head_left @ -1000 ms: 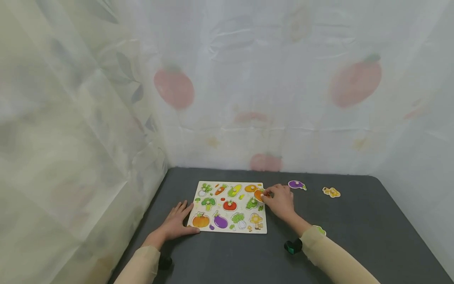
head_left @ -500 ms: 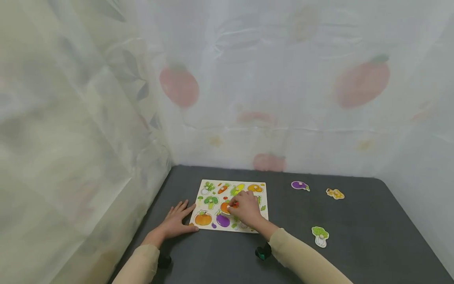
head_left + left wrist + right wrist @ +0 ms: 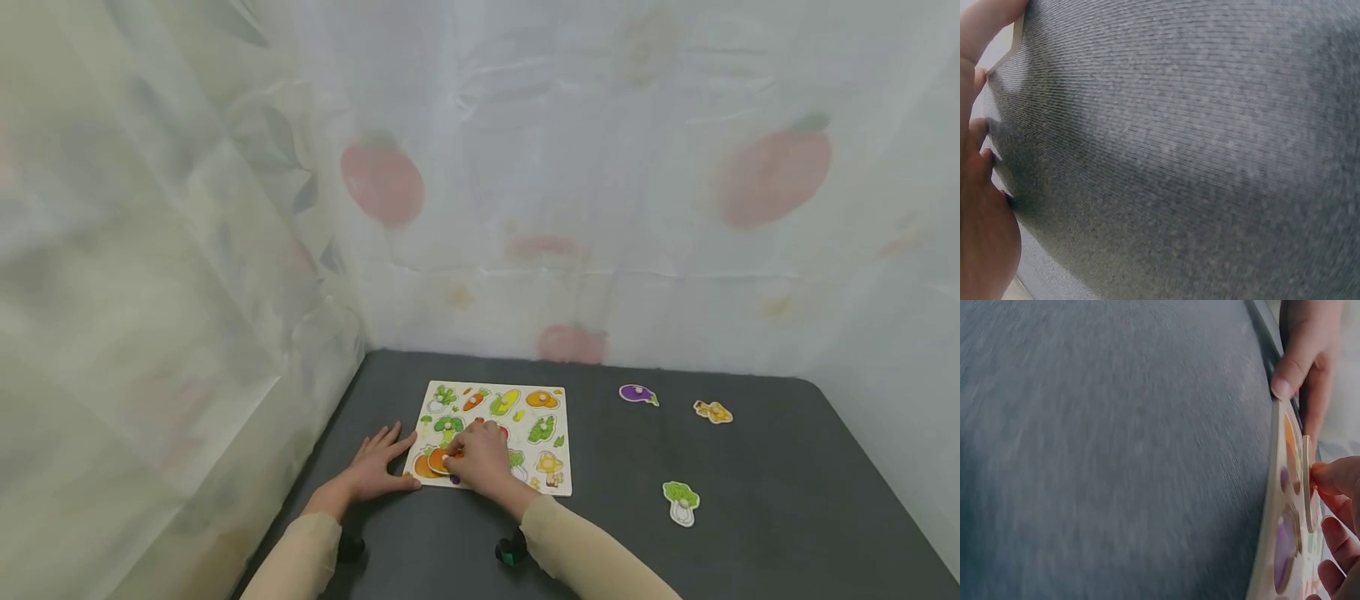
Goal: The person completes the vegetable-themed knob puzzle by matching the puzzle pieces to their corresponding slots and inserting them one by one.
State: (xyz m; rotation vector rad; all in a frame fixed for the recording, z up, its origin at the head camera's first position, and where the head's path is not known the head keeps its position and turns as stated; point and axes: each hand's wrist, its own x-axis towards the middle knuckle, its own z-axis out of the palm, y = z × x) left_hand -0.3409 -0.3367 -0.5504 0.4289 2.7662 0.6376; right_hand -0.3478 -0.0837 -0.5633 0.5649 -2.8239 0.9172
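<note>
The white puzzle board (image 3: 525, 490), printed with vegetables, lies flat on the dark table. My left hand (image 3: 372, 468) rests with spread fingers at its left edge, thumb on the near left corner. My right hand (image 3: 483, 457) pinches an orange pumpkin-like piece (image 3: 437, 461) by its knob, over the printed pumpkin (image 3: 422, 467) at the near left. Seen from the right wrist, that piece (image 3: 1307, 487) stands off the board (image 3: 1266, 550), held between thumb and finger of the right hand (image 3: 1341, 519). The left wrist view shows the left hand (image 3: 988, 231) by a board corner.
On the table (image 3: 600, 542) right of the board lie an eggplant piece (image 3: 637, 394), a yellow mushroom piece (image 3: 713, 412) and, nearer, a green and white cabbage piece (image 3: 681, 503). Patterned curtains (image 3: 480, 167) hang behind and at both sides.
My right hand has carried the orange piece from the board's right edge across to its near left part. The left hand has stayed at the left edge. The cabbage piece is now uncovered.
</note>
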